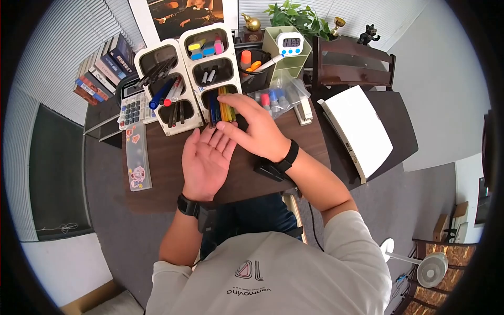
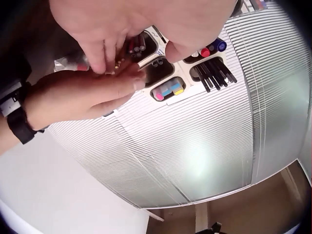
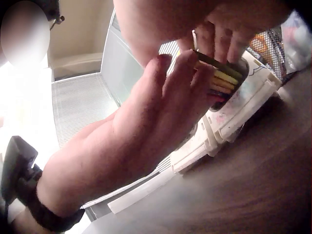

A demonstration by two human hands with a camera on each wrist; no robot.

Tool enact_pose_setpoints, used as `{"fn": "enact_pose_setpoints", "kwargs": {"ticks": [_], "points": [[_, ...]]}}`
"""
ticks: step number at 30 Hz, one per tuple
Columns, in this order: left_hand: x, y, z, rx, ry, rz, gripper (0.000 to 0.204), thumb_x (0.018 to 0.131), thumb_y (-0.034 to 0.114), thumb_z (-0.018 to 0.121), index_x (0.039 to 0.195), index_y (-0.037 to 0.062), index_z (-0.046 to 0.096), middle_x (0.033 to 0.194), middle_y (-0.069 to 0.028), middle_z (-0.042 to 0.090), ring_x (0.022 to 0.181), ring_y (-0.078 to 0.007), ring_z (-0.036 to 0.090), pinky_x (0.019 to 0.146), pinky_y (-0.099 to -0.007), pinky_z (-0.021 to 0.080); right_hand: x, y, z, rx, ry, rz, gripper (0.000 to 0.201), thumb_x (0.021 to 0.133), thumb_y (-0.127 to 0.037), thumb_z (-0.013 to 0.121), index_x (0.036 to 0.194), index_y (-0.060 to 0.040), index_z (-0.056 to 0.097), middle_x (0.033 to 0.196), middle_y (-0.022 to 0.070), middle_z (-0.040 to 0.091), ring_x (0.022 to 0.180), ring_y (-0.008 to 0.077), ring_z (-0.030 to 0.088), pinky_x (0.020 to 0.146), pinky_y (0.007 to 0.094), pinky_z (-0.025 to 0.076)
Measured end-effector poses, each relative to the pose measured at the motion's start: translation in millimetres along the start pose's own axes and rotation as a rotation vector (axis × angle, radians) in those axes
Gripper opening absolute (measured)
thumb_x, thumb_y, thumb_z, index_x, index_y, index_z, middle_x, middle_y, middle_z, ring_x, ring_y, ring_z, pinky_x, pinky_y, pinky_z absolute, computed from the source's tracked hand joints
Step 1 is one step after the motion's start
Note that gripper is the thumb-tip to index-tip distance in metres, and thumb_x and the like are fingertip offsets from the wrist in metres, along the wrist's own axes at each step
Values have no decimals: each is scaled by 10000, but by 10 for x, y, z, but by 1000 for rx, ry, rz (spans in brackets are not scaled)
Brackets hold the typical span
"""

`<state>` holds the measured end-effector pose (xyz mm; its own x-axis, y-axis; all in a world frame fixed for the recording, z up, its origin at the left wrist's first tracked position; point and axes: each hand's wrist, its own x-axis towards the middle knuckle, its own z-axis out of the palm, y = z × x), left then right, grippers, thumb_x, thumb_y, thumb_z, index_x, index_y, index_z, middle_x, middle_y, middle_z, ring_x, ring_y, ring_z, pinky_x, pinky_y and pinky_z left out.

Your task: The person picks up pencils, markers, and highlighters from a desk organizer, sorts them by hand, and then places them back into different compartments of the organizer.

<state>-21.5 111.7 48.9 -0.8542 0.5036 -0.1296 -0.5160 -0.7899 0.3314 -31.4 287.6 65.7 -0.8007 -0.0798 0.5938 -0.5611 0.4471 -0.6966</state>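
Observation:
A bundle of colored pencils (image 1: 224, 107), dark blue to yellow, sits in the front compartment of the right white organizer (image 1: 233, 50). My left hand (image 1: 207, 164) is palm up at the front of that compartment, its extended fingers reaching to the pencils' near ends. From the right, my right hand (image 1: 257, 126) lies along the bundle, fingertips at its side and thumb toward the near ends. In the right wrist view, yellow, green and red pencils (image 3: 224, 80) show between the two hands. The left wrist view has the right hand (image 2: 87, 90) beside the left fingers (image 2: 100, 53).
The left organizer (image 1: 197, 119) holds pens and markers. Highlighters (image 1: 206, 48) fill a rear compartment. Around them stand a calculator (image 1: 134, 110), a sticker-covered pencil case (image 1: 138, 163), a mesh cup (image 1: 252, 79), a digital clock (image 1: 290, 43), a bag of bottles (image 1: 278, 97) and a white box (image 1: 357, 131).

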Motion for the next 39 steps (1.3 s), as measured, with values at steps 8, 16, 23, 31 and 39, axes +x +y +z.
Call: {"fn": "enact_pose_setpoints", "kwargs": {"ticks": [8,16,23,31,39], "points": [[-240,116,-144,232,58,-82,542,1064,342,467,1482,-1,427,1489,-223,502,1376,-331,501,1180,-450,387,693,-220,-265,-542,199,-404,487,823,-78,760,1292,-88,633,1190,111,635,1091,329,595,935,427,494],[-534,283,-521,387,19,57,453,1071,275,459,1454,34,488,1216,-148,664,1146,-262,631,1068,-437,483,1322,-465,-80,-889,18,-474,592,766,-219,834,1318,-173,624,1128,69,599,987,279,586,834,400,497],[-535,289,-564,287,-52,33,393,1075,250,468,1409,51,524,1154,-103,677,1082,-229,639,1032,-428,505,1438,-775,494,-812,-249,-442,607,795,-256,831,1340,-171,578,1104,66,615,848,268,715,657,370,570],[-559,308,-596,204,-54,43,364,1072,250,475,1365,51,557,1115,-91,678,1057,-217,641,1025,-425,511,1649,-568,662,-780,-328,-401,249,913,-226,714,1137,-125,673,976,63,655,843,295,708,675,409,581],[-551,351,-634,222,-107,23,507,1103,417,420,1405,24,530,1194,-107,680,1126,-226,642,1040,-415,504,831,-977,207,-530,-51,-536,337,862,-95,690,1197,-76,662,984,93,652,849,298,681,709,413,575]]}}
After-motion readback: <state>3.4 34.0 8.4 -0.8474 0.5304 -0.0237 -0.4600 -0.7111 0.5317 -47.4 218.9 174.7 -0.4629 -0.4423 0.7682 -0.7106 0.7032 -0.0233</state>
